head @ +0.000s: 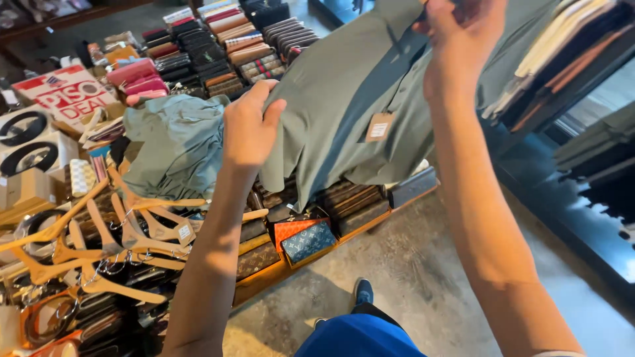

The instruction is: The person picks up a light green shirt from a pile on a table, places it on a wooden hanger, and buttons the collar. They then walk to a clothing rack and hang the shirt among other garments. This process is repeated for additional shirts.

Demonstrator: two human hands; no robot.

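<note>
display table (370, 225) wooden-edged, below the grip | rows of wallets (218, 46) across top | wooden hangers (112, 244) piled lower left of grip | crumpled grey-green garment (175, 149) just left | belts (46, 317), probably, at far left edge

A heap of wooden hangers (99, 244) lies at the left of the desk (264, 281); just beyond it sits a crumpled pale green garment (175, 149); rows of wallets (225, 46) stand packed on edge toward the far end; a blue patterned wallet (308, 241) lies beside an orange one (291, 228) near the front rim; folded clothes (562, 53) fill the shelves on the right; the concrete floor (410, 277) shows below.
</note>
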